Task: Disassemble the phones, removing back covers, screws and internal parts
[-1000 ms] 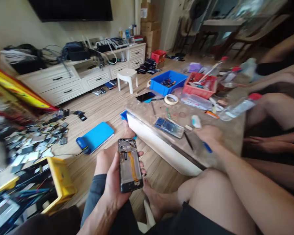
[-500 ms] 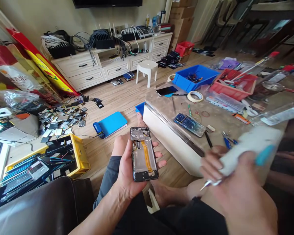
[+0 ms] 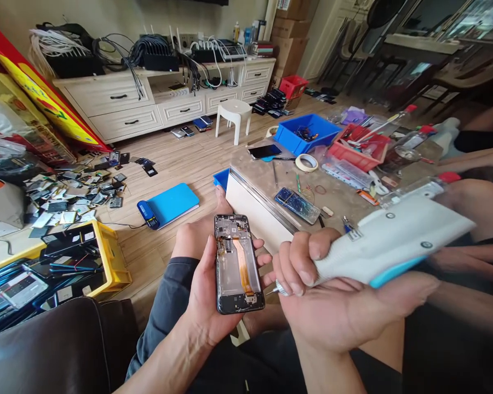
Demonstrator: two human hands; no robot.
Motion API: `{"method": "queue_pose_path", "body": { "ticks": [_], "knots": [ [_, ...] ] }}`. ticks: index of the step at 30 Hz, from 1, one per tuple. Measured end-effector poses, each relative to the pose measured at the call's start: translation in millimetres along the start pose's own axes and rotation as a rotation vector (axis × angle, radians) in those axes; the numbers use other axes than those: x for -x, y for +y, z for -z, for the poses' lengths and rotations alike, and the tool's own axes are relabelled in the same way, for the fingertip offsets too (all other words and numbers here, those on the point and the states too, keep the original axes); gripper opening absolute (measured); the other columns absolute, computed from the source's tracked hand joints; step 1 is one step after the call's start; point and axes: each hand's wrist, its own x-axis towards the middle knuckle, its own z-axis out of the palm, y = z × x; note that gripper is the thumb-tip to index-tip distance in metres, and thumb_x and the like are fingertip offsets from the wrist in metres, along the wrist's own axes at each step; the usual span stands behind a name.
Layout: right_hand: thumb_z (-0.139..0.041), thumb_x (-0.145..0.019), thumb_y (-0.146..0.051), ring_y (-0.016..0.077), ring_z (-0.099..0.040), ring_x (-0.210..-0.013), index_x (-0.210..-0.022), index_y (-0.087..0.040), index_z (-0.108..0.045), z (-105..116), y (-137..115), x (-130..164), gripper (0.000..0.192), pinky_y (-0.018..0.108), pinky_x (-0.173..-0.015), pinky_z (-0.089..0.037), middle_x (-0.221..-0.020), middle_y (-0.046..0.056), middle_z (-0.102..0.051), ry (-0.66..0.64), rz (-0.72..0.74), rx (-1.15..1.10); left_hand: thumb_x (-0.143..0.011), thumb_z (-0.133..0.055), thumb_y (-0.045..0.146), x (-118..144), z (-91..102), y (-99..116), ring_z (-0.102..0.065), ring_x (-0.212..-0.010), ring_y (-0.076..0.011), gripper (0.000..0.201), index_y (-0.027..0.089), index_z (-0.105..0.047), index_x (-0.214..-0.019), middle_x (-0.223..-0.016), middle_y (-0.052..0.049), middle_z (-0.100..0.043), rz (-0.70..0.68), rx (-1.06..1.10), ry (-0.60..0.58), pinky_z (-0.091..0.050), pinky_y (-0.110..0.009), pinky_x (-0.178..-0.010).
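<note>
My left hand holds an opened phone frame upright, its inside facing me with an orange flex cable down the middle. My right hand grips a white and blue electric screwdriver; its metal tip sits just right of the phone's lower edge, close to it. Both hands hover over my knees, in front of the low table.
On the low table lie a cracked blue phone, a tape roll, a dark phone, blue and red bins. A yellow crate of parts, a blue pad and scattered parts lie on the floor. Another person's legs are at right.
My right hand picked the screwdriver up from the table and brought it left to the phone's lower edge. The left hand kept holding the phone.
</note>
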Motion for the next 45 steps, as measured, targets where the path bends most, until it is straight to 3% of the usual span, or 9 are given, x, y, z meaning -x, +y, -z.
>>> {"method": "queue_pose_path", "body": {
  "ticks": [6, 14, 25, 33, 39, 45],
  "knots": [
    [-0.054, -0.077, -0.089, 0.0088, -0.035, -0.038, -0.072, -0.024, -0.063, -2.2, 5.8, 5.9, 0.067, 0.024, -0.042, -0.033, -0.05, -0.006, -0.041, -0.026, 0.036, -0.003, -0.099, -0.049, 0.059, 2.2, -2.8, -1.5, -0.065, -0.122, -0.0363, 0.063, 0.012, -0.059, -0.139, -0.129, -0.016, -0.071, 0.025, -0.035, 0.021, -0.057, -0.043, -0.095],
    [-0.05, -0.078, -0.091, 0.009, -0.034, -0.04, -0.074, -0.024, -0.063, 1.8, 5.7, 7.5, 0.068, 0.023, -0.041, -0.032, -0.053, -0.006, -0.041, -0.043, 0.008, -0.008, -0.097, -0.055, 0.054, 1.7, -6.5, -4.7, -0.064, -0.126, -0.037, 0.055, 0.021, -0.06, -0.141, -0.131, -0.009, -0.071, -0.046, -0.074, 0.087, -0.058, -0.042, -0.092],
    [-0.054, -0.075, -0.092, 0.0099, -0.036, -0.042, -0.076, -0.025, -0.065, 6.9, 4.3, 9.3, 0.068, 0.023, -0.042, -0.033, -0.054, -0.005, -0.043, -0.163, 0.001, 0.059, -0.101, -0.05, 0.051, -0.6, -3.1, -8.2, -0.065, -0.123, -0.0392, 0.052, 0.016, -0.064, -0.136, -0.131, -0.013, -0.071, -0.075, -0.077, 0.094, -0.058, -0.047, -0.092],
    [-0.044, -0.08, -0.093, 0.0087, -0.035, -0.038, -0.073, -0.025, -0.065, 7.2, 1.8, 7.5, 0.072, 0.024, -0.043, -0.032, -0.05, -0.005, -0.042, -0.117, 0.062, 0.074, -0.101, -0.048, 0.052, -2.5, -14.3, -7.5, -0.063, -0.126, -0.0401, 0.055, 0.016, -0.061, -0.14, -0.134, -0.015, -0.068, -0.014, -0.096, 0.094, -0.057, -0.048, -0.094],
    [-0.057, -0.076, -0.089, 0.0092, -0.035, -0.038, -0.072, -0.024, -0.064, 6.5, 3.6, 6.7, 0.065, 0.024, -0.042, -0.032, -0.05, -0.006, -0.042, -0.088, 0.061, 0.033, -0.1, -0.048, 0.055, -0.8, -13.8, -6.0, -0.063, -0.126, -0.0414, 0.056, 0.015, -0.064, -0.136, -0.133, -0.016, -0.069, 0.023, -0.097, 0.076, -0.057, -0.049, -0.094],
    [-0.052, -0.077, -0.091, 0.01, -0.037, -0.039, -0.073, -0.024, -0.066, 5.3, -1.5, 7.6, 0.068, 0.023, -0.04, -0.032, -0.051, -0.005, -0.042, -0.091, 0.059, 0.042, -0.102, -0.044, 0.056, 1.0, -7.5, -5.3, -0.063, -0.126, -0.04, 0.059, 0.013, -0.062, -0.137, -0.132, -0.016, -0.07, 0.06, -0.096, 0.058, -0.054, -0.05, -0.097]
  ]
}}
